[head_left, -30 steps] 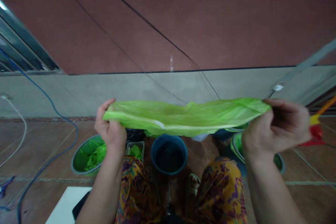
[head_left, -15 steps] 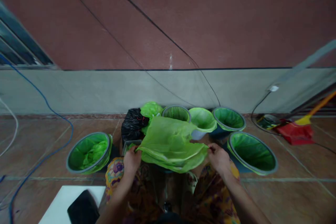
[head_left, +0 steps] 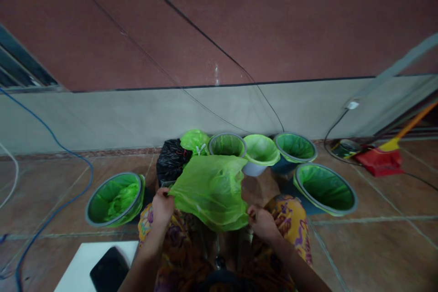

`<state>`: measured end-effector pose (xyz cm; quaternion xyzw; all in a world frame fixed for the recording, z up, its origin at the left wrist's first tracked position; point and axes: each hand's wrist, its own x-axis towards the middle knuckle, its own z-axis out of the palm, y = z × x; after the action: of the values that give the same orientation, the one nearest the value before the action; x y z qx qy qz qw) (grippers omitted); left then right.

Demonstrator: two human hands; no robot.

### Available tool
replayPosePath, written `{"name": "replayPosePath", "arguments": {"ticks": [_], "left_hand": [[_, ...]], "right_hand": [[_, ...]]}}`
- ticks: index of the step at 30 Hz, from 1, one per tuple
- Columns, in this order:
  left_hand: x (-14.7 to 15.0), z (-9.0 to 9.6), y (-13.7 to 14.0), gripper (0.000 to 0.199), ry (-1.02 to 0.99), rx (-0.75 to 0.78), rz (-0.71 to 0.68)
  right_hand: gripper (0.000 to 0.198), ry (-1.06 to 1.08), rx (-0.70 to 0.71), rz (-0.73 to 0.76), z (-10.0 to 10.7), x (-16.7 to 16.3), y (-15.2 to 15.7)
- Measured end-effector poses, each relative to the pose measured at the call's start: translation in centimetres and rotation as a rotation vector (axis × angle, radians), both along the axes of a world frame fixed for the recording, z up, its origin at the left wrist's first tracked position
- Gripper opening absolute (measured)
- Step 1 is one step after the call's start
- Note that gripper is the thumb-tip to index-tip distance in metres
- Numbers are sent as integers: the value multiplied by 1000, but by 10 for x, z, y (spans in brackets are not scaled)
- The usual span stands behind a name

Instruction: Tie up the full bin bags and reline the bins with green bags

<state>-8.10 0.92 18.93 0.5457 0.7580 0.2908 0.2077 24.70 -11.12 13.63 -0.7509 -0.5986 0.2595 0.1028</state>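
A thin green plastic bag (head_left: 212, 189) is spread out in front of my knees, between my two hands. My left hand (head_left: 163, 205) pinches its left corner. At the lower right edge of the bag, my right hand (head_left: 262, 222) has its fingers closed on the plastic. Behind the bag stand a grey-rimmed bin (head_left: 227, 135) and a white bin (head_left: 255, 169), both lined with green bags. The bag hides much of what lies directly beneath it.
More green-lined bins stand at the left (head_left: 94, 223), right (head_left: 352, 198) and back right (head_left: 313, 150). A black bag (head_left: 169, 164) and a tied green bag (head_left: 195, 139) lean near the wall. A red dustpan (head_left: 381, 162), blue hose (head_left: 51, 210) and white board (head_left: 77, 262) with a dark object lie around.
My right hand has moved left and slightly down, closer to my left hand, so the bag is less stretched. My left hand has shifted slightly left. The view has tilted a little.
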Motion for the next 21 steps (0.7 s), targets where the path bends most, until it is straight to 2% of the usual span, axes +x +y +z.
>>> {"name": "replayPosePath", "arguments": {"ticks": [3, 7, 9, 12, 16, 18, 21], "left_hand": [[-1, 11, 3, 12, 107, 11, -36], [0, 14, 6, 12, 205, 16, -55], [-1, 12, 7, 10, 214, 28, -68], [-4, 8, 7, 8, 162, 23, -72], [-13, 7, 7, 2, 67, 21, -64], [-15, 7, 8, 2, -6, 19, -46], [-13, 8, 9, 8, -184, 0, -19]], "right_hand": [[23, -113, -80, 3, -8, -3, -3], [57, -136, -4, 85, -12, -14, -3], [53, -112, 23, 159, -13, -23, 0], [27, -84, -20, 207, -16, -33, 5], [24, -28, -75, 143, -20, -32, 9], [29, 46, -57, 166, -21, -31, 9], [52, 76, -43, 278, -25, -41, 6]]}}
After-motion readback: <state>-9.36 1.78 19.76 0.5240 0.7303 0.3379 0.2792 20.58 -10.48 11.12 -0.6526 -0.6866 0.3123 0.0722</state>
